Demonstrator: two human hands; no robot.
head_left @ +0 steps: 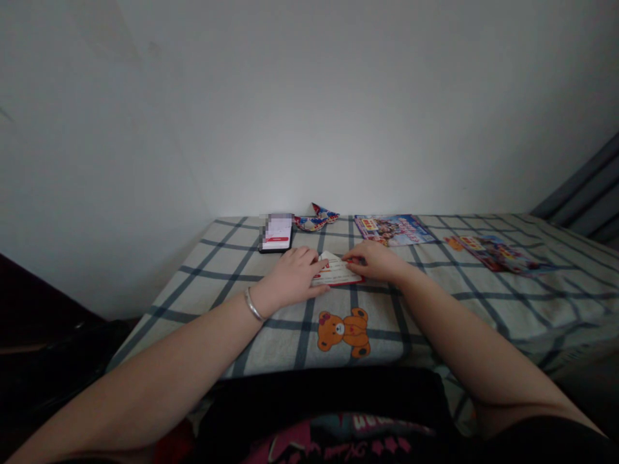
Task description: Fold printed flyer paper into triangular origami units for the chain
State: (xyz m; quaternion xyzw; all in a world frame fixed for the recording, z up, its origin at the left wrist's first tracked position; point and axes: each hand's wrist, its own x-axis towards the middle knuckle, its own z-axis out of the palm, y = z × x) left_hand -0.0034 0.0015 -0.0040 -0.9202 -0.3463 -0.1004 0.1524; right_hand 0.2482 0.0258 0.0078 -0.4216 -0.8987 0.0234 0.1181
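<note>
A small piece of folded printed paper, white with red and black print and a red lower edge, lies on the checked cloth in front of me. My left hand rests on its left side, fingers spread and thumb apart. At the upper right edge of the paper, my right hand is closed in a pinch on it. A peak of paper rises between the two hands. Part of the paper is hidden under my left fingers.
Beyond my left hand lies a phone with a lit screen. A folded colourful paper shape sits beside it. Two printed leaflets, one nearer the wall and one farther right, lie on the checked cloth. A wall stands behind.
</note>
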